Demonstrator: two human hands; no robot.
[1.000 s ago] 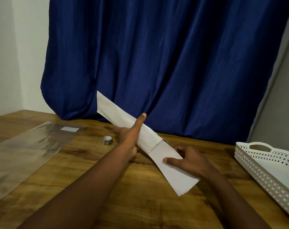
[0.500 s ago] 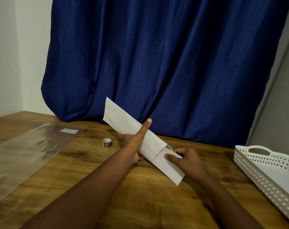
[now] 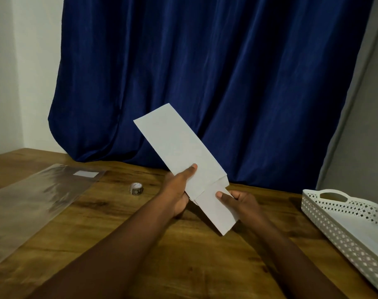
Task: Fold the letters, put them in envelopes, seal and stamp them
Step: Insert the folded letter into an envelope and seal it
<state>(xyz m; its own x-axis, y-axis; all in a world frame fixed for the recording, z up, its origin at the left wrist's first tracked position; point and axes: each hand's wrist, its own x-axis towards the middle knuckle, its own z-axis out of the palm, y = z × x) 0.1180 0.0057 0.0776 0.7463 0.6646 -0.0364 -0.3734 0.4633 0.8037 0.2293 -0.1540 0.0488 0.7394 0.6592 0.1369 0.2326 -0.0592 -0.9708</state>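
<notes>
1. Right hand (image 3: 241, 201), nearest item. Thumb on top, fingers curled beneath, it pinches the folded letter (image 3: 216, 210) at the letter's far end, beside the envelope mouth. The letter's free near end points toward the person.

2. Left hand (image 3: 179, 186). It grips the envelope (image 3: 179, 147) near its open lower end, thumb laid along the face, fingers behind.

3. Letter and envelope, joined. Both are held in the air above the wooden table (image 3: 183, 255). They share one long axis, running from lower right up to upper left. The letter's far end sits inside the mouth; most of its length is outside. Judgement: insertion is under way, and the coming push runs up-left along that axis, from the right hand toward the left.

4. White perforated basket (image 3: 313, 210), at the right edge of the table. Its inside looks pale; contents cannot be told.

5. Clear plastic sleeve (image 3: 32, 201), flat on the table at the left, with a small white label.

6. Small roll (image 3: 136, 189), possibly tape or stamps, on the table beyond the left hand.

7. Blue curtain (image 3: 205, 83), farthest.
</notes>
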